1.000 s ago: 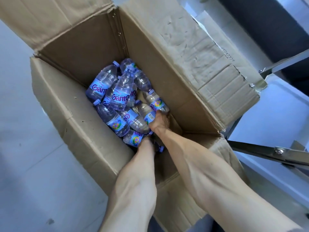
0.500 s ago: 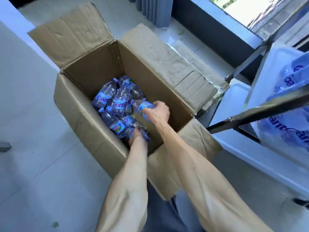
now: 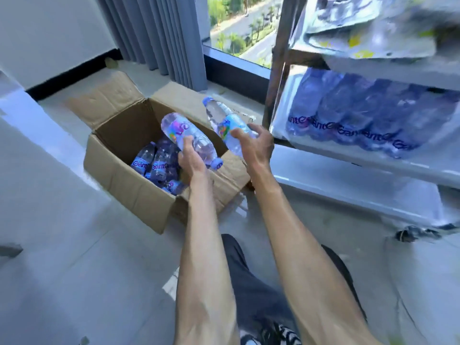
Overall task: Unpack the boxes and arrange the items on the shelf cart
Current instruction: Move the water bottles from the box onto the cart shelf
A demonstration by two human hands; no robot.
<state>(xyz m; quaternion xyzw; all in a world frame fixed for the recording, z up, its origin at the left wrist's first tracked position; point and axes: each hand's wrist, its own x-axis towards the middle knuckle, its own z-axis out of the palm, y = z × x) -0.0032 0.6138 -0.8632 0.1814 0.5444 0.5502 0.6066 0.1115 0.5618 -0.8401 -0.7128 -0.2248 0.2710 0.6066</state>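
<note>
An open cardboard box stands on the floor with several small water bottles lying inside. My left hand grips one clear bottle above the box, its blue cap pointing toward me. My right hand holds a second bottle, cap pointing away, between the box and the shelf cart. The cart's middle shelf carries several more bottles with blue labels.
The cart's dark metal post rises just right of my right hand. Plastic-wrapped packs lie on the upper shelf. A grey curtain and a window are behind the box. My legs are below.
Both hands have lifted out of the box, each with a bottle, and moved right toward the cart. The view has swung up and right, so the shelves show.
</note>
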